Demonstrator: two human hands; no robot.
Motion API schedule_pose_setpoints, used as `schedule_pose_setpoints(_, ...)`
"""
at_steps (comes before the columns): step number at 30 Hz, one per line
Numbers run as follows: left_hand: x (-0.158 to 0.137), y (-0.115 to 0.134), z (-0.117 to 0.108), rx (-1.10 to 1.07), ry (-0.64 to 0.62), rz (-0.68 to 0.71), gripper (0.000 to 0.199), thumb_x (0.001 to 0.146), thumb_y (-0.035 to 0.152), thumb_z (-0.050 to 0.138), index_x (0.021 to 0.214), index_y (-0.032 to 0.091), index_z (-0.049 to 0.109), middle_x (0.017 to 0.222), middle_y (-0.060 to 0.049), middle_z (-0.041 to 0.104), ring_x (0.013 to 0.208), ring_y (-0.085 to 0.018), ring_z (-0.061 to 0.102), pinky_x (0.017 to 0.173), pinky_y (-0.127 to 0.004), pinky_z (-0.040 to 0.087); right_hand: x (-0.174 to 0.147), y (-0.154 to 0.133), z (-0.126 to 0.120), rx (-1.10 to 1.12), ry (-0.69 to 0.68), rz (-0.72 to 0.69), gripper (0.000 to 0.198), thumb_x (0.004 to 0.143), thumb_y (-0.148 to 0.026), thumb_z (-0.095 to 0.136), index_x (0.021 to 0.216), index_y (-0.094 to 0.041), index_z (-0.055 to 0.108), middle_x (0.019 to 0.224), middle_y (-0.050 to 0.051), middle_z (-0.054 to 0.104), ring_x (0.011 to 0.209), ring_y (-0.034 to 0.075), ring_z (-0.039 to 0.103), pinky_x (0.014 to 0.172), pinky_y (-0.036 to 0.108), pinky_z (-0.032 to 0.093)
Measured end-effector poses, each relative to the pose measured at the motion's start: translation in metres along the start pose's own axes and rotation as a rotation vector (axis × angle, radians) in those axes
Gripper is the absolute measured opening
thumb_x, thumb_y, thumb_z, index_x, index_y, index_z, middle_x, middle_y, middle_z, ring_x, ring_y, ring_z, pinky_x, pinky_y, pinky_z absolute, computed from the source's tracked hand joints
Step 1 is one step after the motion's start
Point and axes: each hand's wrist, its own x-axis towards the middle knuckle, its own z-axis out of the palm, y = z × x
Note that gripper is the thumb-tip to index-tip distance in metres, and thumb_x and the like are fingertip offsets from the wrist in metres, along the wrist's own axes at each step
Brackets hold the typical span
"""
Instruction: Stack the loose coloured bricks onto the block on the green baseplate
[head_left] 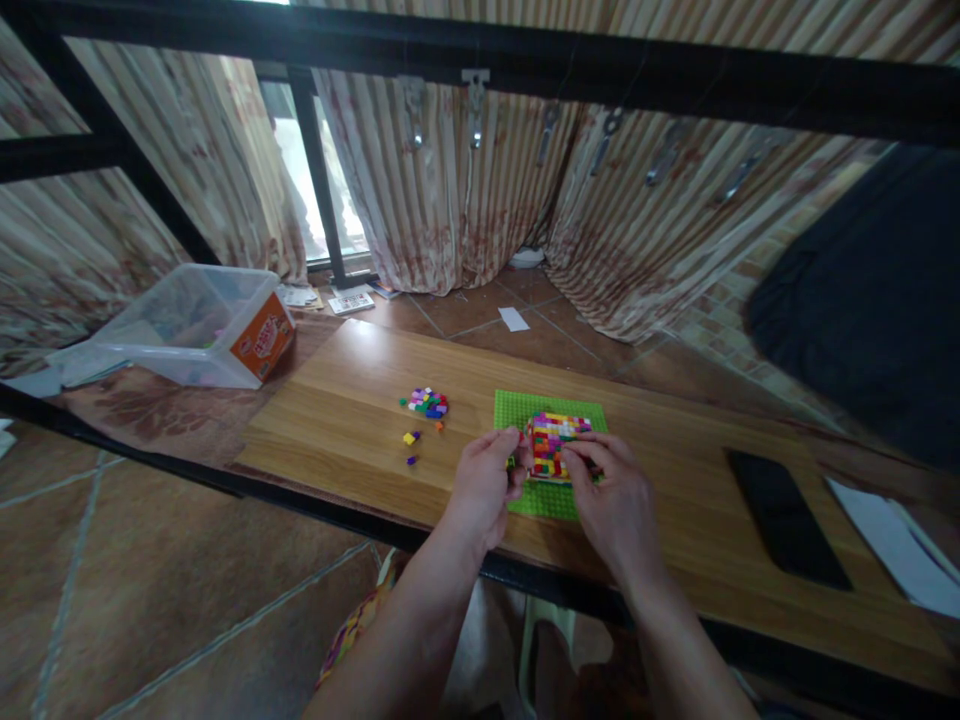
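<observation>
Both hands meet at a multicoloured brick block (551, 445) on a green baseplate (525, 405). The left hand (486, 487) pinches its near left corner; the right hand (611, 497) fingers touch its near edge. Loose bricks (427, 403) lie left of the fingers.

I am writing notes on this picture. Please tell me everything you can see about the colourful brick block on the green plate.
The colourful brick block is a small, roughly square build of tiny plastic-looking bricks in red, yellow, green, pink and white, with a studded top. It sits on the green baseplate, which lies flat on the wooden board. The left hand touches its left side and the right hand its near right edge; the fingers hide its front.
</observation>
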Motion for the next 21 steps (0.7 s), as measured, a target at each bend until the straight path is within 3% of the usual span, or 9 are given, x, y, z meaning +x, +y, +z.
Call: schedule_pose_setpoints(21,0.0035,-0.0069,-0.0033,0.03,-0.018,-0.001,0.015,0.076,0.026,0.065,0.073,0.012,0.058,0.058,0.002,0.052,0.041,-0.002,0.036,0.038,-0.015,0.015,0.0091,-0.0029,0.0089,0.066,0.052,0.097,0.02,0.084,-0.034,0.061,0.074,-0.02,0.069,0.088,0.007,0.062,0.086,0.023,0.061,0.083,0.04,0.047)
